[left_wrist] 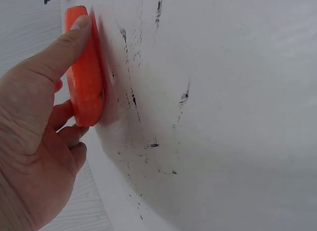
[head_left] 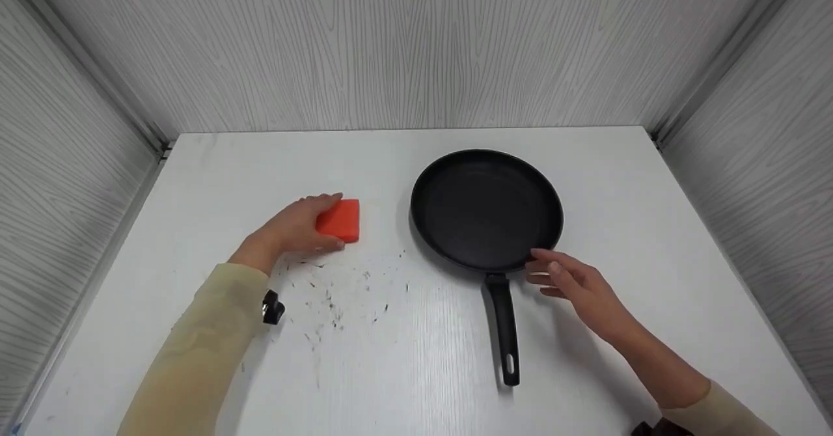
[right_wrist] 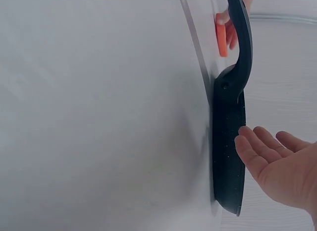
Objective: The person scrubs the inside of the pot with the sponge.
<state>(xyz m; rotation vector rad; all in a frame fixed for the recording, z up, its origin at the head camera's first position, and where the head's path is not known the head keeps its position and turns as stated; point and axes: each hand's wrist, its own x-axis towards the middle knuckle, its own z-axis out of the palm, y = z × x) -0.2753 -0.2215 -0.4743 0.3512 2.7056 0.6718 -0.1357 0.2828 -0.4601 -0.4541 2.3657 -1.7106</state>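
Note:
An orange-red sponge [head_left: 343, 220] is on the white table, left of a black frying pan [head_left: 485, 208]. My left hand [head_left: 300, 225] grips the sponge by its sides, thumb near and fingers far; in the left wrist view the thumb presses along the sponge [left_wrist: 85, 77]. The pan sits flat with its handle [head_left: 504, 332] pointing toward me. Beside the near right rim, my right hand [head_left: 582, 286] has its fingers extended and holds nothing. The right wrist view shows these fingertips right at the pan's side [right_wrist: 228, 156].
Dark smudges [head_left: 332, 312] are scattered over the white tabletop [head_left: 416, 384] between the left forearm and the pan. Grey wood-grain panels [head_left: 416, 52] enclose the table at the back and both sides. Each wrist wears a black device [head_left: 273, 308].

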